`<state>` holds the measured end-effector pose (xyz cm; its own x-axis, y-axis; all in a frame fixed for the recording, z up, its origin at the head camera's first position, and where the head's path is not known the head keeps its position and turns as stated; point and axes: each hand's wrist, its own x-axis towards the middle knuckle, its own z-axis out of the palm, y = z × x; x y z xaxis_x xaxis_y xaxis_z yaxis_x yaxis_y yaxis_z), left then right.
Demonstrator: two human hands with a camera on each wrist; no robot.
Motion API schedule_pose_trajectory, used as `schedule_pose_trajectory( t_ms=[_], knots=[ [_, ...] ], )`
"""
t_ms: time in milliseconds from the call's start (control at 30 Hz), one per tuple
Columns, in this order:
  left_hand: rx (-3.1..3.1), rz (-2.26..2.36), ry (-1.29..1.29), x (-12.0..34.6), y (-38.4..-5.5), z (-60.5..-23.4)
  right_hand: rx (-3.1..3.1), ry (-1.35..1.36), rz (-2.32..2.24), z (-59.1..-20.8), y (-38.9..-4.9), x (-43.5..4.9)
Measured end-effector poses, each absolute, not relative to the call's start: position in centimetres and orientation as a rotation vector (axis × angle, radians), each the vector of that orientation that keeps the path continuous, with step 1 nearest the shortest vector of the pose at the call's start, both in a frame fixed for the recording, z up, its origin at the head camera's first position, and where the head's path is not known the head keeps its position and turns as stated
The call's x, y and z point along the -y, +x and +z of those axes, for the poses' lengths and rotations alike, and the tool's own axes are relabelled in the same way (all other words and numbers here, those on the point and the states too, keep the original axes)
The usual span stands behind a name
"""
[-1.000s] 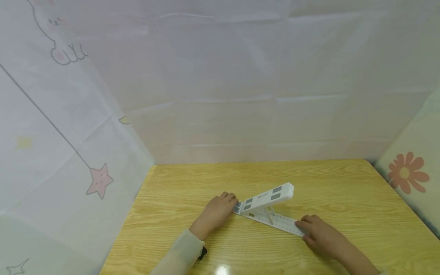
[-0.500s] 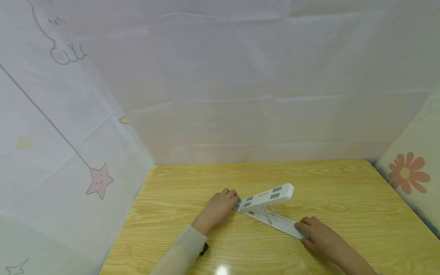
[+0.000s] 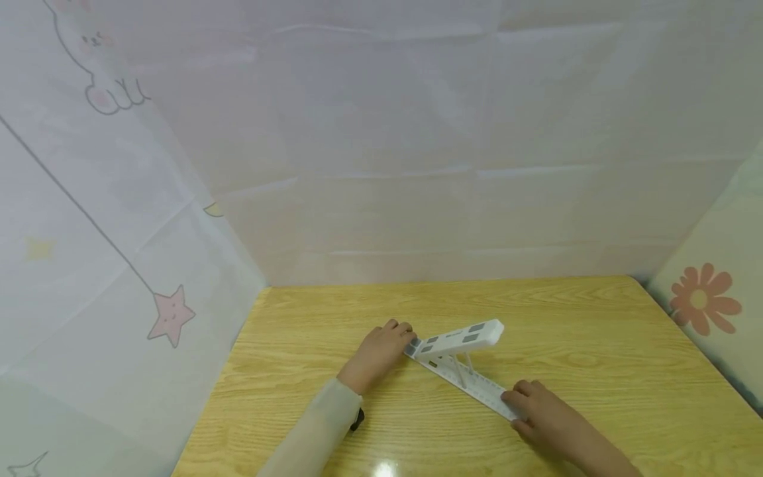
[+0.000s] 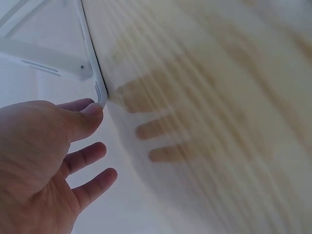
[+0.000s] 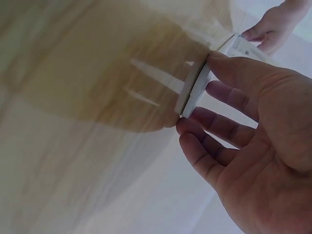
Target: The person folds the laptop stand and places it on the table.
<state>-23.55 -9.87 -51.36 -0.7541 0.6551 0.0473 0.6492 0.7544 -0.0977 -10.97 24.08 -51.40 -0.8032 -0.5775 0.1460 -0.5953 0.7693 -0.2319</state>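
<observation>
A white folding laptop stand (image 3: 456, 342) with grey pads lies on the wooden table, its upper arm raised at a slant on thin struts over a slotted base bar (image 3: 485, 391). My left hand (image 3: 377, 356) pinches the hinged end; in the left wrist view thumb and forefinger meet at the white corner (image 4: 101, 92), the other fingers spread apart. At the opposite end, nearer me, my right hand (image 3: 548, 423) holds the base bar. The right wrist view shows my right thumb and fingers around the bar's end (image 5: 195, 87). My palm hides part of that end in the head view.
The wooden table (image 3: 310, 318) has a glossy surface that reflects light near its front. Pale cloth walls (image 3: 381, 218) stand behind it and on both sides, printed with a pink star (image 3: 171, 315) and a red flower (image 3: 703, 299).
The laptop stand has turned a little: the end in my right hand has come toward me and left, while my left hand and the hinged end have shifted slightly away. Both hands keep hold.
</observation>
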Motion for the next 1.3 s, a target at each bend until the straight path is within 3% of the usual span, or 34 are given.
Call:
schedule_pose_trajectory(
  t_ms=[1300],
  knots=[
    [2.884, 0.082, -1.137, 9.4, -26.4, -51.7, 3.035, 0.875, 0.371, -50.5, -8.6, -20.4]
  ],
)
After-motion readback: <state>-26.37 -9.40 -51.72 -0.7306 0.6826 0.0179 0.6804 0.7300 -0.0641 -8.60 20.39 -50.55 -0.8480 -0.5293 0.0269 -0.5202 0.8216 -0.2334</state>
